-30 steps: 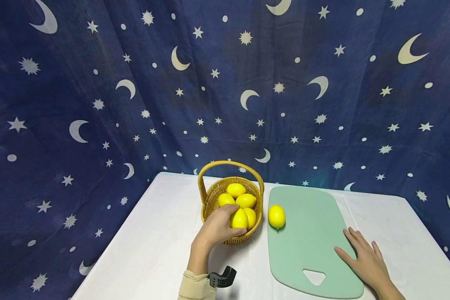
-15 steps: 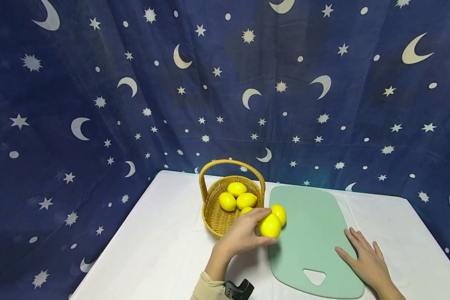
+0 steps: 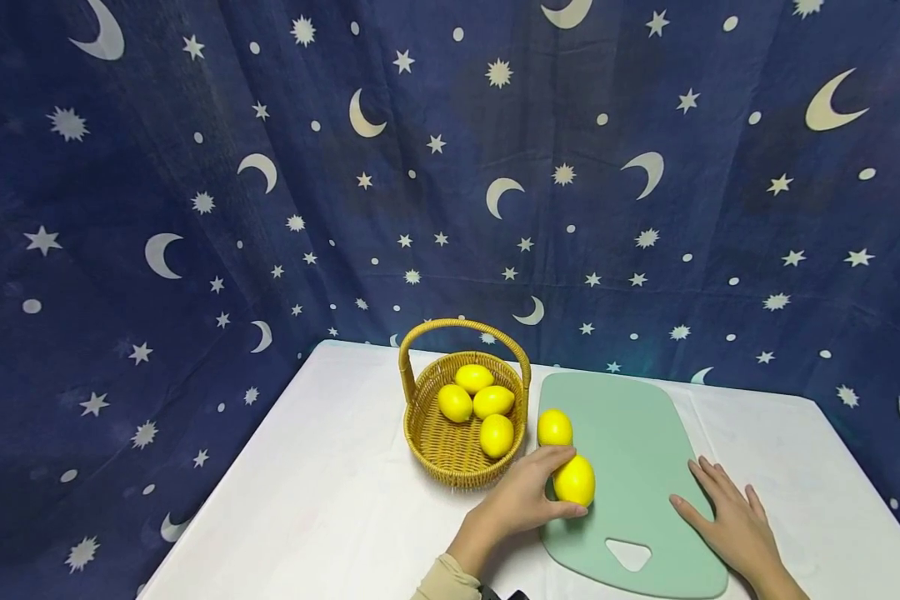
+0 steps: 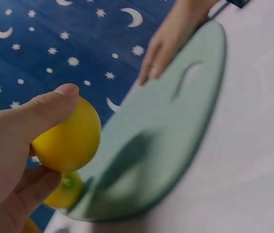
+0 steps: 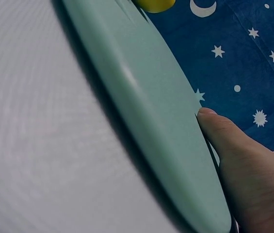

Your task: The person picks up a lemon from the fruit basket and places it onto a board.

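My left hand [image 3: 525, 493] grips a yellow lemon [image 3: 574, 481] between thumb and fingers, over the left part of a pale green cutting board [image 3: 630, 467]. In the left wrist view a gap and a shadow on the board show that this lemon [image 4: 73, 138] is held above it. A second lemon [image 3: 554, 427] lies on the board's left edge, just behind the held one. My right hand [image 3: 735, 521] rests with fingers spread at the board's right edge; its thumb [image 5: 219, 128] touches the board's side in the right wrist view.
Left of the board stands a wicker basket [image 3: 429, 450] with a tall arched handle and several lemons inside. A white cloth [image 3: 292, 500] covers the table. Behind it hangs a dark blue curtain [image 3: 450, 208] with moons and stars.
My left hand has taken a lemon out of the basket and carried it right and toward me, over the board. The right hand has stayed in place.
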Available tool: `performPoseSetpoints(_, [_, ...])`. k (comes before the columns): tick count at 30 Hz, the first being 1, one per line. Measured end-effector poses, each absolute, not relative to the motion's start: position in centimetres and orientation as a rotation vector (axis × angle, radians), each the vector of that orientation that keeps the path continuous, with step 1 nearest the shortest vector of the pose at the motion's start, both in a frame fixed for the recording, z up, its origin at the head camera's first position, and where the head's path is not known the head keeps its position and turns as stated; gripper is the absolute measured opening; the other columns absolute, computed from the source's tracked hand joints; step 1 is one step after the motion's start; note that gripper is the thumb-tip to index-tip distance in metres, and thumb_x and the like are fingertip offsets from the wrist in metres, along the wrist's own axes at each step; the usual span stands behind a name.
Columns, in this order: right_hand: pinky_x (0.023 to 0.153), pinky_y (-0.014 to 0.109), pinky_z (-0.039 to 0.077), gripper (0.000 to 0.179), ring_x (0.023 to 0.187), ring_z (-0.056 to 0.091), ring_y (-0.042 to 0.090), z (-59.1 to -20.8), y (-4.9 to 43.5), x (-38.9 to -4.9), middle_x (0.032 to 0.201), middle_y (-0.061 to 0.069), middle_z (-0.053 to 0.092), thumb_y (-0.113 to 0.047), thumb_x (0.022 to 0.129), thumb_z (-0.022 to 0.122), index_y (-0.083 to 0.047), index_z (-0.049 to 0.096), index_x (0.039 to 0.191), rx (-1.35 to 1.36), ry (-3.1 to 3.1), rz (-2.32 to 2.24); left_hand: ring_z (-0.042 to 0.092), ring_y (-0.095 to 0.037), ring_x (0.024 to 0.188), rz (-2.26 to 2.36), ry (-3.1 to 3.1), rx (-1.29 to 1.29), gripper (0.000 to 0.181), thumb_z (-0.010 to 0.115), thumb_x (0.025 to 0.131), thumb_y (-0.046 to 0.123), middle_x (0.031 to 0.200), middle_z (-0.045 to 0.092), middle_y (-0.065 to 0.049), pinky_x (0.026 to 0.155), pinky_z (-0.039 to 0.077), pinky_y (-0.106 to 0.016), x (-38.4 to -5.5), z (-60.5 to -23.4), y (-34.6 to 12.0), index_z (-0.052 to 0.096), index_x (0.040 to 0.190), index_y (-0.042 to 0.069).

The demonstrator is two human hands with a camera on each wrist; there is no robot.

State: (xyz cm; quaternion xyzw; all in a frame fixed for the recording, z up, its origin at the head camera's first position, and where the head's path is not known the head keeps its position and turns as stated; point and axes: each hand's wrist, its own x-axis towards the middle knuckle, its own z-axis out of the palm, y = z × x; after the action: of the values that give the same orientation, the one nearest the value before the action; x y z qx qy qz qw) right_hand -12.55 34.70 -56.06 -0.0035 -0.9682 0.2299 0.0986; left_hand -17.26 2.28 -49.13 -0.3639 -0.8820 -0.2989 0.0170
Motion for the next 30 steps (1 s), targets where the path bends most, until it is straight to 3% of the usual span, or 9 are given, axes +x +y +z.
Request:
performPoseSetpoints(15, [0.112, 0.060, -0.017, 0.079, 0.141, 0.014, 0.047, -56.3, 34.6, -12.6, 0.145, 0.033, 0.031, -0.051, 0.090, 0.055, 0.004, 0.034, 0.143, -0.025, -2.879, 0.680, 0.045, -0.008, 0.130, -1.225, -2.617, -0.987, 0.077, 0.070, 0.081, 0.049, 0.142, 0.045, 0.006, 0.108, 0.040, -0.028, -16.4, -54.3, 2.2, 0.040, 0.143, 0.013])
performPoseSetpoints(24, [0.113, 0.060, -0.017, 0.078, 0.142, 0.014, 0.046, -56.2, 34.5, -12.5, 0.145, 0.033, 0.031, -0.050, 0.090, 0.056, 0.003, 0.034, 0.143, -0.020, -2.870, 0.675, 0.048, -0.009, 0.126, -1.356, -2.477, -0.970, 0.073, 0.077, 0.077, 0.037, 0.136, 0.046, 0.005, 0.105, 0.043, -0.023, -16.7, -55.3, 1.9, 0.043, 0.138, 0.014])
performPoseSetpoints(30, [0.113, 0.059, -0.017, 0.079, 0.142, 0.014, 0.046, -56.1, 34.6, -12.5, 0.144, 0.034, 0.031, -0.050, 0.090, 0.056, 0.003, 0.034, 0.143, -0.020, -2.866, 0.666, 0.047, -0.012, 0.127, -1.319, -2.498, -0.931, 0.073, 0.077, 0.077, 0.038, 0.136, 0.047, 0.004, 0.108, 0.041, -0.028, -16.8, -55.1, 1.8, 0.044, 0.137, 0.014])
